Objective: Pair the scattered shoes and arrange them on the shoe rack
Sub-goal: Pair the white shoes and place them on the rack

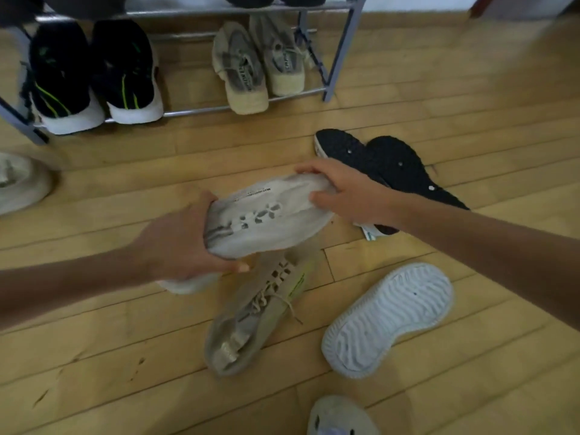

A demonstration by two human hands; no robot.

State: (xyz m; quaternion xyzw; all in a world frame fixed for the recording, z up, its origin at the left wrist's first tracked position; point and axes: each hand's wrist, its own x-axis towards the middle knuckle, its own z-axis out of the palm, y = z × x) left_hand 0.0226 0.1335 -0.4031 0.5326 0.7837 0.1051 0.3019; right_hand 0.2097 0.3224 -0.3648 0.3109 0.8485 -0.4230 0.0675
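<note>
I hold a pale grey-white sneaker [270, 215] above the floor between both hands. My left hand [179, 243] grips its heel end, and my right hand [345, 191] grips its toe end. Under it on the floor lies a beige laced sneaker [251, 318] with a green stripe. The metal shoe rack [340, 51] stands at the back. On its low shelf sit a black pair with green stripes [94, 70] and a beige pair [257, 61].
A black-soled shoe [389, 164] lies upside down behind my right hand. A white-soled shoe [389, 318] lies sole-up at the right. Another pale shoe [18, 180] is at the left edge, and a grey one [340, 417] at the bottom. The floor is wooden planks.
</note>
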